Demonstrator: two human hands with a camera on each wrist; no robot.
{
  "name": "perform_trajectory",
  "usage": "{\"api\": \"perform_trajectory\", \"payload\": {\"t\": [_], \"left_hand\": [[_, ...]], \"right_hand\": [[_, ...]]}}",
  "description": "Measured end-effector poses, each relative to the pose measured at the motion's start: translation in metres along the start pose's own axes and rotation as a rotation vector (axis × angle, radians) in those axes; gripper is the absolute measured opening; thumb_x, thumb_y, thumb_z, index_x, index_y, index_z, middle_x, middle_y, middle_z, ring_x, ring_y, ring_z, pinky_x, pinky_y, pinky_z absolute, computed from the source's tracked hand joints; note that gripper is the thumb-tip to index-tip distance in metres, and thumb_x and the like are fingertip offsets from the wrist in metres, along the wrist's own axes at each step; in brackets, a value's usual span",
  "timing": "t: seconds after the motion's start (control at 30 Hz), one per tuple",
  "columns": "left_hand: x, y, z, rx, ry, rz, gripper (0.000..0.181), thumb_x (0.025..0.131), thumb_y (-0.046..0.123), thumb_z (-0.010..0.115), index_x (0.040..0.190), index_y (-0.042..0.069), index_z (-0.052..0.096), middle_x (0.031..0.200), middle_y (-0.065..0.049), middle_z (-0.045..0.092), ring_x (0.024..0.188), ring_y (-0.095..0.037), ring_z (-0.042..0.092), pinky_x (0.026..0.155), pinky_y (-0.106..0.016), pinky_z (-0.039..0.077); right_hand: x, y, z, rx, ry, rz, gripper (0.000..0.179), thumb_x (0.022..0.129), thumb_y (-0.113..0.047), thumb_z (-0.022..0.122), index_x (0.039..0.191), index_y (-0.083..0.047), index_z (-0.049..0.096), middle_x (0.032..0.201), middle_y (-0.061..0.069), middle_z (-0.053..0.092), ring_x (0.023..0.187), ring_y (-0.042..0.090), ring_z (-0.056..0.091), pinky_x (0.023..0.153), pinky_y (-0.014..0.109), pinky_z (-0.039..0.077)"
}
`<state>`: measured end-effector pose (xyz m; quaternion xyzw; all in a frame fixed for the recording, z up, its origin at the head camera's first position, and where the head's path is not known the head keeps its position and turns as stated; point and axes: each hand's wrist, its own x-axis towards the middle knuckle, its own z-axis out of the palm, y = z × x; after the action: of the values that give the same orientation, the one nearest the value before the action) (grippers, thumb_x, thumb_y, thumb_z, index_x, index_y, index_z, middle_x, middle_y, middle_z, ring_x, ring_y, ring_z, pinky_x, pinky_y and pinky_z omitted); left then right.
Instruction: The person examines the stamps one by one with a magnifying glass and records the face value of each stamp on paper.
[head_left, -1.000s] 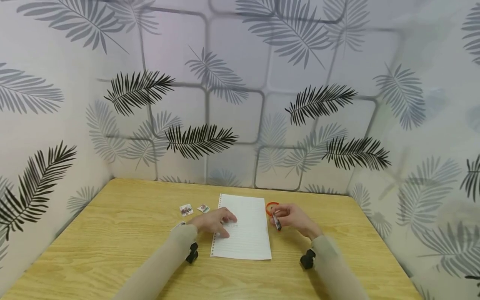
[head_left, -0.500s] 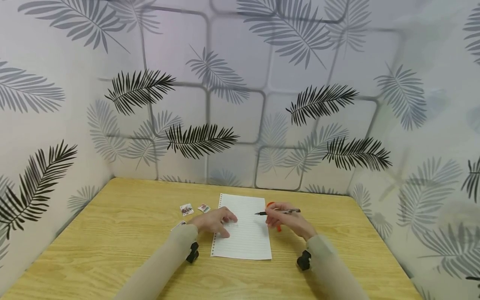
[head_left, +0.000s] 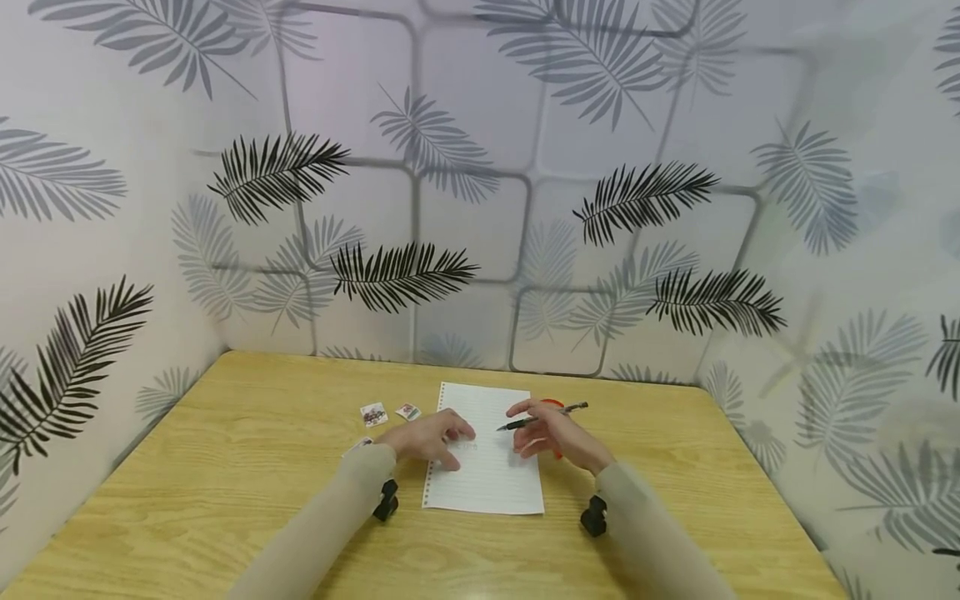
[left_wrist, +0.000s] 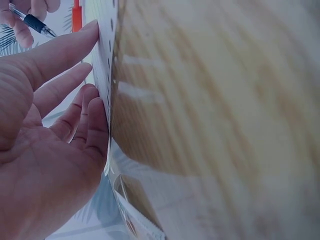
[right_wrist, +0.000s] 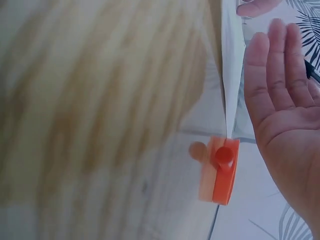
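My left hand (head_left: 427, 436) rests on a sheet of lined paper (head_left: 495, 485), thumb and fingers spread and slightly bent, with nothing gripped. Faint writing shows beside its fingertips. Over the sheet's right edge, my right hand (head_left: 553, 435) holds a pen (head_left: 517, 423) with a dark grip. The pen's tip points left, close above the page, and its rear end slants up to the right. In the right wrist view that hand's other fingers extend past the paper. An orange ring-shaped object (right_wrist: 224, 172) lies at the sheet's right edge, partly behind the right hand in the head view.
Left of the paper lie small printed picture pieces (head_left: 372, 414), one partly hidden by the left wrist. A wooden table (head_left: 225, 500) carries everything. Behind it stands a wall (head_left: 465, 333) with a leaf pattern.
My right hand has moved left onto the paper's edge. The pen, earlier pointing down and toward me, has swung so its tip points left over the page. My left hand stays put.
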<state>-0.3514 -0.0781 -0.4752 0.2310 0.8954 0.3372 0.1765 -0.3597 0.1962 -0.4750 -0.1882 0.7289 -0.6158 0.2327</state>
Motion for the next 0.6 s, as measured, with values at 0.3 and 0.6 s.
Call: {"api": "perform_trajectory", "payload": {"t": [0.3, 0.6], "left_hand": [[0.002, 0.0, -0.001, 0.003, -0.004, 0.008, 0.049, 0.078, 0.006, 0.081, 0.124, 0.013, 0.065, 0.121, -0.003, 0.054, 0.117, -0.024, 0.051, 0.105, -0.046, 0.041], [0.004, -0.003, -0.001, 0.013, -0.012, 0.013, 0.05, 0.078, 0.007, 0.081, 0.125, 0.014, 0.064, 0.121, -0.003, 0.054, 0.118, -0.025, 0.05, 0.106, -0.046, 0.039]], "right_hand": [[0.008, -0.001, 0.009, -0.065, 0.018, 0.043, 0.041, 0.103, -0.037, 0.046, 0.118, -0.001, 0.06, 0.101, 0.012, 0.071, 0.092, 0.022, 0.068, 0.083, 0.034, 0.054], [0.023, 0.002, 0.018, -0.11, 0.107, 0.12, 0.027, 0.101, -0.024, 0.051, 0.112, 0.0, 0.057, 0.076, 0.0, 0.063, 0.068, 0.009, 0.057, 0.064, 0.022, 0.048]]}}
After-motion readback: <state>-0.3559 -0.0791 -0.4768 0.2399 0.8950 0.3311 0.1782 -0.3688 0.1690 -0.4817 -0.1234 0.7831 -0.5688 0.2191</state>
